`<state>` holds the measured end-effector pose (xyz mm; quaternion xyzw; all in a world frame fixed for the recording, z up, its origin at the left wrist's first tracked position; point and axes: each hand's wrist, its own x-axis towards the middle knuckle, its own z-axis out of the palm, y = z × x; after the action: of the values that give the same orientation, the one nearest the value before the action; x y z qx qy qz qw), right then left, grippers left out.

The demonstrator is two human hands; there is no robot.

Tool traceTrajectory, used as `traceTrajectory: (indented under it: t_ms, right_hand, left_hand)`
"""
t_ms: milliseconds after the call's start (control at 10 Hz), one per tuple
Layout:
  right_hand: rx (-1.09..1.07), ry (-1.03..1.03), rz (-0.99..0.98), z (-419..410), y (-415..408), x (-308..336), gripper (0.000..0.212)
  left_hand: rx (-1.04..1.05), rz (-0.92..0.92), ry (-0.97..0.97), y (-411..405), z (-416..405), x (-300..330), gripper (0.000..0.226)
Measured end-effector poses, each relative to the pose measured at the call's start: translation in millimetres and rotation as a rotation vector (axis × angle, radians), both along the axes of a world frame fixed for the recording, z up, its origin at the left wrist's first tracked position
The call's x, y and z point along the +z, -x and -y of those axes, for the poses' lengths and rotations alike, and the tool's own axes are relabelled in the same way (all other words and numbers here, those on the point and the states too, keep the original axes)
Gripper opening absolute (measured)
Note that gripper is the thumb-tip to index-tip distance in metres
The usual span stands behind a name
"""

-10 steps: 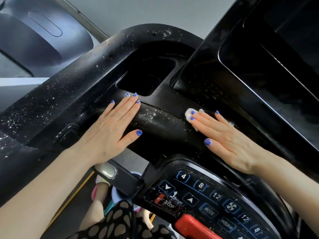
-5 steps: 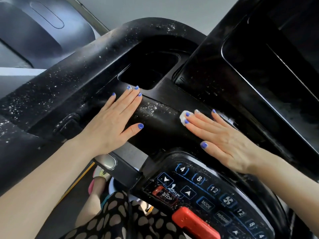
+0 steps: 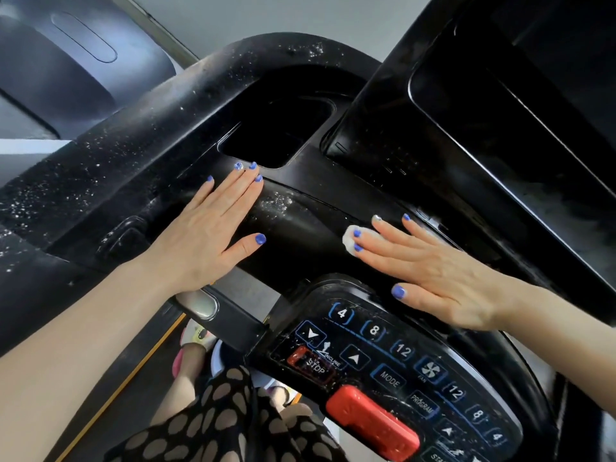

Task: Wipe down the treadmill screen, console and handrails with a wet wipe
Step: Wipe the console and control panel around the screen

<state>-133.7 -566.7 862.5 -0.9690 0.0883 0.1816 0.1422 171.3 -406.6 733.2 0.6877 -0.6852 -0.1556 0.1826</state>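
Left hand (image 3: pixel 203 235) flat on the console (image 3: pixel 313 225), fingers straight, holding nothing. At its 3 o'clock, right hand (image 3: pixel 430 271) flat too, straight fingers pressing the wipe (image 3: pixel 350 240) onto the console. Wipe looks soft, light, damp, likely to bunch; best pinned under the fingertips. Keypad (image 3: pixel 383 371) at 6 o'clock.
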Motion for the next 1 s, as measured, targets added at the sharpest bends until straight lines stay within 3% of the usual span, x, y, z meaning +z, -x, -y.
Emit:
traceTrajectory:
  t_ms: [100,200,300,500,700,900,1000]
  right_hand:
    - [0.033,0.082,-0.018,4,39,6,0.051]
    - [-0.022,0.104,-0.046,2,45,6,0.059]
    - [0.091,0.096,-0.055,-7,35,-13,0.059]
    - [0.052,0.105,0.021,3,43,-4,0.055]
    - [0.192,0.160,-0.013,0,8,-12,0.050]
    - [0.105,0.000,-0.038,-13,-68,-19,0.067]
    - [0.040,-0.081,-0.020,-8,-36,-9,0.060]
  left_hand:
    - [0.004,0.015,-0.001,1,0,-1,0.082]
    - [0.012,0.031,0.001,3,0,-2,0.082]
    - [0.027,0.033,-0.008,4,1,-2,0.082]
    - [0.028,0.030,-0.007,5,1,-2,0.083]
    - [0.029,0.035,0.007,5,0,-3,0.083]
    - [0.022,0.025,0.003,4,1,-3,0.083]
    - [0.017,0.015,0.006,4,0,-2,0.085]
